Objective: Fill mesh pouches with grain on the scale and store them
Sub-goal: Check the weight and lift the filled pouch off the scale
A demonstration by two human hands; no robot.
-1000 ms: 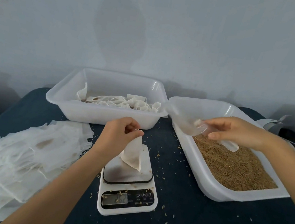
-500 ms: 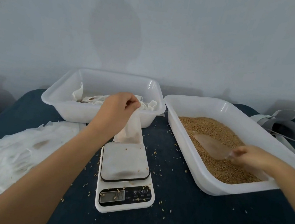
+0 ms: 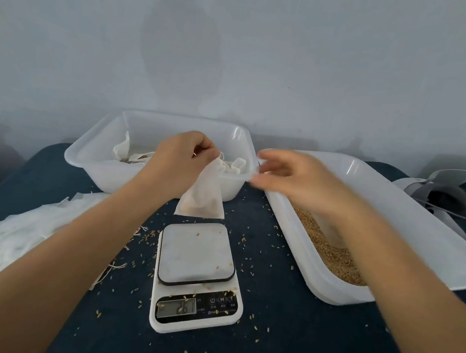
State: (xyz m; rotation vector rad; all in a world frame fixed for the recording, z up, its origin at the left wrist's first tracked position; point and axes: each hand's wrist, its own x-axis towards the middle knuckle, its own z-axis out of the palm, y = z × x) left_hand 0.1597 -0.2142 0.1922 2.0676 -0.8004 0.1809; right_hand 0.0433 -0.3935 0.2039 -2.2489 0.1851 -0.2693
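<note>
My left hand (image 3: 182, 157) pinches the top of a white mesh pouch (image 3: 201, 197), which hangs in the air past the far edge of the scale and in front of the clear storage tub (image 3: 87, 158). The tub holds several filled pouches (image 3: 233, 166). Blurred with motion, my right hand (image 3: 293, 179) hovers just right of the pouch's top, fingers loose and holding nothing. The white scale (image 3: 197, 257) has a bare platform and a lit display. Brown grain (image 3: 333, 254) lies in the long white tray (image 3: 412, 236) on the right.
A heap of empty mesh pouches (image 3: 20, 228) lies at the left on the dark blue cloth (image 3: 282, 314). Loose grains are scattered around the scale. A white headset (image 3: 443, 199) with cables sits at the far right. The wall stands close behind the tubs.
My left hand lifted the pouch off the scale towards the storage tub. My right hand let go of the scoop in the grain tray and swung left towards the pouch's top.
</note>
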